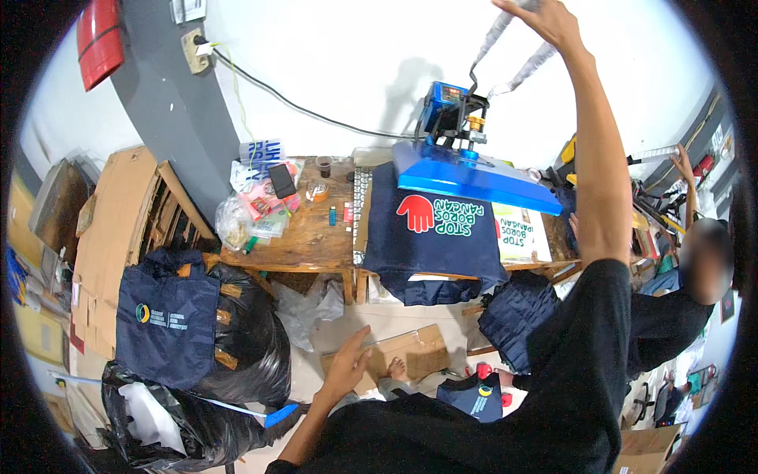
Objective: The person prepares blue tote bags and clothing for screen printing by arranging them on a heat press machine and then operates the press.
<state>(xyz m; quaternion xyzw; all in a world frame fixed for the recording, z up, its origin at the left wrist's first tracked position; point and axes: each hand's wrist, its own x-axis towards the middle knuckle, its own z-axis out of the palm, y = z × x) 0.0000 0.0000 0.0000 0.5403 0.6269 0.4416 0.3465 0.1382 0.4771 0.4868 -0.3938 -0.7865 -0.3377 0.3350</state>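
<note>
My right hand [550, 22] is raised high, its fingers wrapped round the wrapped handle [496, 38] of a heat press. The blue upper plate [474, 180] of that press stands lifted and tilted over the table. Beneath it lies a navy cloth bag [384, 233] with a red hand and green-and-white lettering printed on it, its lower end hanging over the front edge. A printed white sheet [533, 246] lies beside the bag on the right. My left hand [347, 370] hangs in front of the table, open with fingers apart, holding nothing.
A wooden table [316, 249] carries a phone [281, 182], a cup [324, 165] and tape [317, 191]. Black plastic sacks [260, 347] and a navy tote bag [166, 324] stand left. Folded navy cloth [517, 316] lies right. Another person [671, 332] works at far right.
</note>
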